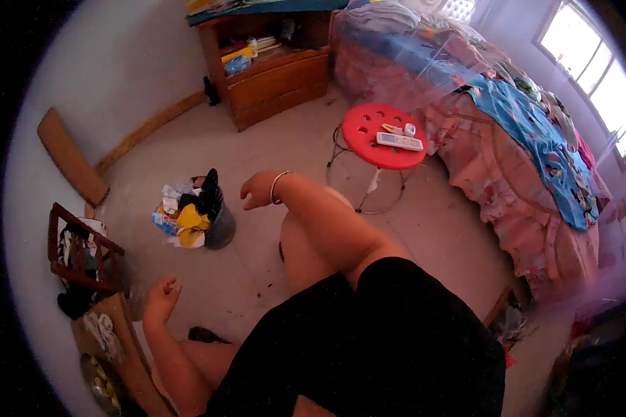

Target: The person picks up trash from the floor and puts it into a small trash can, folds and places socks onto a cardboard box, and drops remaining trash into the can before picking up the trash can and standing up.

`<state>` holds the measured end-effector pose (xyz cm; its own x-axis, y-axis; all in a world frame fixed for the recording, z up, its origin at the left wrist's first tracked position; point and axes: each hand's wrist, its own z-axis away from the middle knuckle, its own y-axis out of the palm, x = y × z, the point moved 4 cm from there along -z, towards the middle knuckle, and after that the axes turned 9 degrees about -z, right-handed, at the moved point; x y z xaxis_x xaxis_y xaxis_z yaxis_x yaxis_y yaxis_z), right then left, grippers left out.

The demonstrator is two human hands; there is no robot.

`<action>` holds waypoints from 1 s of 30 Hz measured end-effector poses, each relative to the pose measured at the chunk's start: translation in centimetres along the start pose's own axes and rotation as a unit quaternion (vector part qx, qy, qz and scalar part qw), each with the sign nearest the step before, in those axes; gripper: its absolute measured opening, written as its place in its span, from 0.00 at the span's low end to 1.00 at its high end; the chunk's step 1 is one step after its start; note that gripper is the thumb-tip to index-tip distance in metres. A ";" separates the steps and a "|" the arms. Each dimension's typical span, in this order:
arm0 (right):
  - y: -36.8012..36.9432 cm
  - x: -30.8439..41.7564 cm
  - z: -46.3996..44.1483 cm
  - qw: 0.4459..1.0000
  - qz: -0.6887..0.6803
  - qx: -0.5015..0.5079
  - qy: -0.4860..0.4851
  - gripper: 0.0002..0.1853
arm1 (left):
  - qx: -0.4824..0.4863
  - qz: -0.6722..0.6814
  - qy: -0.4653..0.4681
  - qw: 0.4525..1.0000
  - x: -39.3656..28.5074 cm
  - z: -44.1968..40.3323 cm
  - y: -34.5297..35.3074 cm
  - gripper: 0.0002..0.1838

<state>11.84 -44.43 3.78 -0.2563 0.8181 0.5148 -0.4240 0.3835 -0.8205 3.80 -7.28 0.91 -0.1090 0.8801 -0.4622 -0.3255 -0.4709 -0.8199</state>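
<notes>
My right hand (261,189), with a silver bracelet (277,187) at its wrist, hangs over the floor with loosely bent fingers and nothing in it. Just left of it stands a dark waste bin (222,228), heaped with a black plastic bag (209,194), a yellow wrapper (192,221) and white scraps. Some of the rubbish spills over the bin's left side. Lower left, my left hand (162,299) is held above the floor, its fingers slightly curled and apart, empty. It is nearest to a wooden board (129,347) with a crumpled whitish cloth (103,333).
A red stool (375,156) carries a white remote control (399,142) and small items. Behind it are a draped bed (494,174) and a wooden cabinet (278,87). Along the left wall are a leaning plank (73,158) and a dark wooden rack (83,267).
</notes>
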 end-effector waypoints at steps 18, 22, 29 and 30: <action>1.2 -0.8 -0.6 0.997 -0.080 0.003 -0.007 0.24 | -0.014 -0.062 -0.012 0.998 -2.0 2.7 -1.2 0.21; 0.8 0.6 -0.2 0.999 -0.020 0.016 -0.021 0.24 | -0.039 -0.092 0.026 0.995 -3.7 3.7 -2.0 0.21; 1.2 0.8 -0.9 0.999 -0.005 0.048 0.009 0.25 | -0.003 -0.048 -0.020 0.999 -2.3 2.7 -1.5 0.22; 1.4 0.6 -1.1 0.999 -0.007 0.050 0.006 0.25 | 0.001 -0.053 -0.019 0.998 -3.1 3.1 -2.0 0.22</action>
<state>12.10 -42.96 2.67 -0.2396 0.8187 0.5218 -0.5123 0.3500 -0.7843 1.89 -8.92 5.01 -0.1089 0.9266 -0.3599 -0.3388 -0.3749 -0.8629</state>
